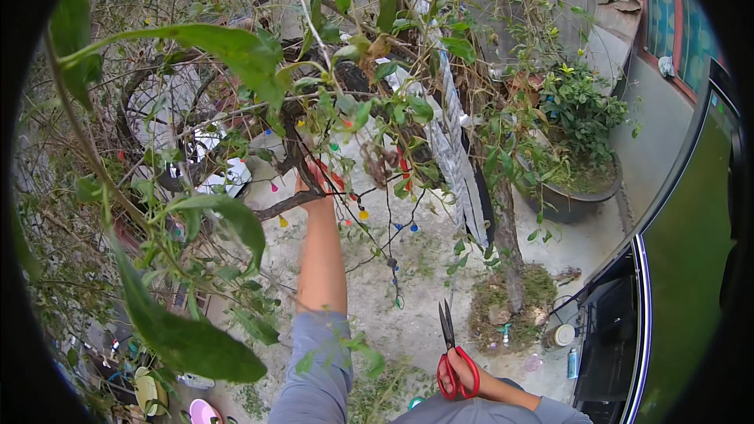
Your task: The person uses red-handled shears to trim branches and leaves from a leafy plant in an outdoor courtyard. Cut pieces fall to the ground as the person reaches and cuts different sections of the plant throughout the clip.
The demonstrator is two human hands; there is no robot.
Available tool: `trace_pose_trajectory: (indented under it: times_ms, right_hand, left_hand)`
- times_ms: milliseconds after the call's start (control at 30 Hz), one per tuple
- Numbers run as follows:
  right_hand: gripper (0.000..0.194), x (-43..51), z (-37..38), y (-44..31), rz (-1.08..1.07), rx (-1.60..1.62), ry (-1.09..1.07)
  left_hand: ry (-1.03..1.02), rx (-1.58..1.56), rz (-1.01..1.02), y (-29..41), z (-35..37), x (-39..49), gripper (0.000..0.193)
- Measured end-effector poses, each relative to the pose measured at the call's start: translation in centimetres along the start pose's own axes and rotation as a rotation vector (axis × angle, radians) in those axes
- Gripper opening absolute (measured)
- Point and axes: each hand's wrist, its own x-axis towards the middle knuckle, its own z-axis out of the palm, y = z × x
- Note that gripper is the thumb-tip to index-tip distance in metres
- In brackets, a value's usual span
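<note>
My right hand [465, 370] is low in the view, near my body. It grips red-handled scissors [449, 330], whose dark blades point up and away from me and stand slightly apart. My left hand [313, 182] reaches forward among the vines, beside a dark woody branch [285, 205]. The branch and leaves partly hide its fingers, so what it grasps cannot be told. Near it hangs a dark wire with small coloured bulbs [414, 227]. A red strip [333, 176] shows just right of that hand. Green leaves [188, 335] hang close to the camera on the left.
A twisted white cloth rope [450, 100] runs down beside a thin trunk [508, 247]. Right of it stands a potted shrub [580, 112] in a large dark pot [571, 203]. A glossy dark vehicle [677, 282] borders the right side. A lidded jar [562, 335] and pink basin [204, 411] sit on the ground.
</note>
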Motion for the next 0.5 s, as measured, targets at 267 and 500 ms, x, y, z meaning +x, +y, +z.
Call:
trace_pose_trajectory:
  times_ms: [267,500]
  right_hand:
    - [0.057,0.9,1.2,1.1,0.061,-0.102,-0.098]
    - [0.058,0.3,3.2,2.9,0.093,-0.143,-0.158]
  left_hand:
    - [0.115,0.619,0.062,4.4,-5.8,-6.8,0.028]
    - [0.119,0.878,0.004,8.7,-11.9,-12.2,0.028]
